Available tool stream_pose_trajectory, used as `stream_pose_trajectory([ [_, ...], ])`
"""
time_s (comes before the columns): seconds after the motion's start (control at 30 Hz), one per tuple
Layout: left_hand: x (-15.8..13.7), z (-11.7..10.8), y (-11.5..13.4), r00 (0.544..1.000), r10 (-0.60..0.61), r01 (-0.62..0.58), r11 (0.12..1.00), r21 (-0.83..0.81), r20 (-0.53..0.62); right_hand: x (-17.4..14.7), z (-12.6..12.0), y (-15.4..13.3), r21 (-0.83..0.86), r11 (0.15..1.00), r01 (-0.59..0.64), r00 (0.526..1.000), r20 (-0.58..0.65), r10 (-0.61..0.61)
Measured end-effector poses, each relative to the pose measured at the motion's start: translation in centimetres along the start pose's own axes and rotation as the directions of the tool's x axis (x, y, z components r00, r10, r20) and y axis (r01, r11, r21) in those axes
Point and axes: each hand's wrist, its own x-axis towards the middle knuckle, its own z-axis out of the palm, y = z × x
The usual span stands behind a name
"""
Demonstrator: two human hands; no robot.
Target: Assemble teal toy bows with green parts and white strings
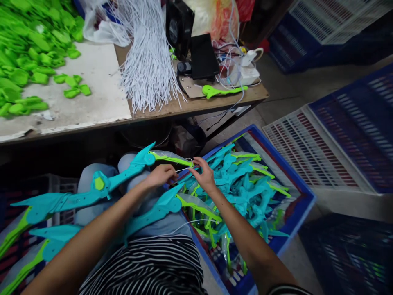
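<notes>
At your upper left lies a heap of small lime-green plastic pieces [37,45]. Below it, from the left edge to the centre of the frame, a long turquoise plastic bow-shaped piece with lime-green limbs [76,199] lies across your lap; a similar second piece [162,205] sits just under it and could snag or slide if your forearm shifts. A bundle of thin white cords [150,61] hangs at upper centre. Your left hand [161,175] pinches a loose white cord [183,169] near the centre; a slack pinch could let it slip. Your right hand [203,177] closes around the limb's tip and the cord's loop; which it grips, you cannot tell. An uneven pull could spring the loop off, over the blue plastic crate [305,207] at lower right.
</notes>
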Motion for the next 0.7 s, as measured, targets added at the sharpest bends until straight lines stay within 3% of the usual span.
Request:
stream_pose_trajectory([
  [0.1, -6.6, -4.6, 1.3, 0.972, 0.204, -0.215, 0.973, -0.088, -0.116, 0.1, -0.2, 0.3, -0.006, 0.999, -0.032, 0.999, 0.004, 0.032],
  [0.17, -11.9, -8.2, 2.0, 0.908, 0.284, -0.335, 0.933, -0.128, -0.309, 0.3, -0.4, 0.4, -0.025, 0.999, -0.032, 0.999, 0.015, 0.032],
  [0.2, -14.6, -9.9, 2.1, 0.848, 0.305, -0.393, 0.911, -0.128, -0.434, 0.4, -0.5, 0.5, -0.036, 0.999, -0.026, 0.999, 0.024, 0.026],
  [0.27, -19.8, -12.6, 1.9, 0.678, 0.339, -0.496, 0.866, -0.066, -0.653, 0.6, -0.8, 0.7, -0.063, 0.998, -0.006, 0.999, 0.046, 0.009],
  [0.33, -24.0, -13.9, 1.0, 0.512, 0.352, -0.560, 0.829, 0.007, -0.783, 0.8, -1.3, 1.0, -0.104, 0.994, 0.015, 0.997, 0.072, -0.007],
  [0.37, -25.5, -14.0, 0.3, 0.453, 0.347, -0.577, 0.816, 0.027, -0.821, 1.0, -1.5, 1.1, -0.132, 0.991, 0.030, 0.996, 0.085, -0.019],
  [0.43, -27.2, -13.3, -1.1, 0.397, 0.312, -0.589, 0.808, 0.021, -0.863, 1.7, -1.7, 1.0, -0.209, 0.974, 0.088, 0.993, 0.098, -0.069],
  [0.5, -27.2, -11.9, -2.5, 0.404, 0.269, -0.578, 0.816, -0.016, -0.874, 2.9, -1.0, -0.3, -0.288, 0.938, 0.193, 0.981, 0.080, -0.177],
  [0.6, -25.3, -9.6, -4.1, 0.482, 0.212, -0.582, 0.803, -0.130, -0.850, 3.9, 3.0, -5.6, -0.284, 0.869, 0.405, 0.913, 0.078, -0.400],
  [0.67, -23.9, -8.2, -4.6, 0.566, 0.172, -0.585, 0.773, -0.246, -0.806, 3.3, 7.5, -10.8, -0.165, 0.801, 0.576, 0.815, 0.191, -0.547],
  [0.7, -23.4, -7.7, -4.7, 0.610, 0.158, -0.577, 0.760, -0.299, -0.776, 2.6, 10.1, -13.5, -0.080, 0.747, 0.660, 0.731, 0.295, -0.615],
])
